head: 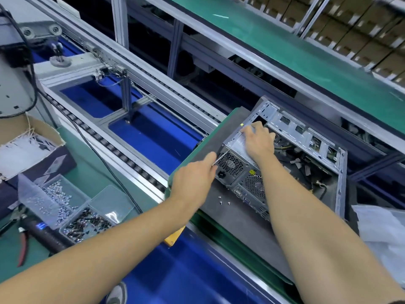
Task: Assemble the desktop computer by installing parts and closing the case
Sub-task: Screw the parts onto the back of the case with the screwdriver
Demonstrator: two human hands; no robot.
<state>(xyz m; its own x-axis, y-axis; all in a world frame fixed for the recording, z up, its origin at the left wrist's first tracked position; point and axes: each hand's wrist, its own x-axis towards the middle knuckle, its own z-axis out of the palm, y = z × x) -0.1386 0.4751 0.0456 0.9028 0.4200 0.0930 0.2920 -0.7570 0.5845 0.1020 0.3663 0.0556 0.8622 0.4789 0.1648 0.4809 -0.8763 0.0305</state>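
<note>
At the far left of the surface (92, 150) sit trays of screws (57, 200), well apart from the work. The left hand (192, 178) has its fingers closed round a screwdriver (220, 157), whose tip points up and right at the top corner of the power supply (238, 159) in the rear of the computer case (306, 154). The right hand (258, 141) presses down on top of the power supply, fingers bent over its far edge. The step looks like fastening the power supply; next the tip must seat squarely in the screw head. Three loose screws (223, 200) lie just beside the case on the grey pallet (236, 227). The case lies on its side, open face up, long axis running away to the right, rear panel toward the person.
</note>
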